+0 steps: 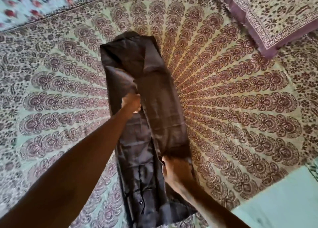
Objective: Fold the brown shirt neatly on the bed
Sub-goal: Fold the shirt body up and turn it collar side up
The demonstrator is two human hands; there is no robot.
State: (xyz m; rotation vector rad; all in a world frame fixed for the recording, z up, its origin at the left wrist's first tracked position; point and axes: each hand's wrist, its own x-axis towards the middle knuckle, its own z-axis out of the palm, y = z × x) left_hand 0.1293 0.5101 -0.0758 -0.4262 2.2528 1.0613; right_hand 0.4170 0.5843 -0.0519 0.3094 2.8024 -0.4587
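A dark brown shirt (151,107), glossy and folded into a long narrow strip, lies along the middle of a bed covered by a paisley-printed spread (232,107). The left hand (131,104) is closed on a fold at mid-length; the right hand (177,171) pinches a folded panel's lower edge. A button placket shows near the person.
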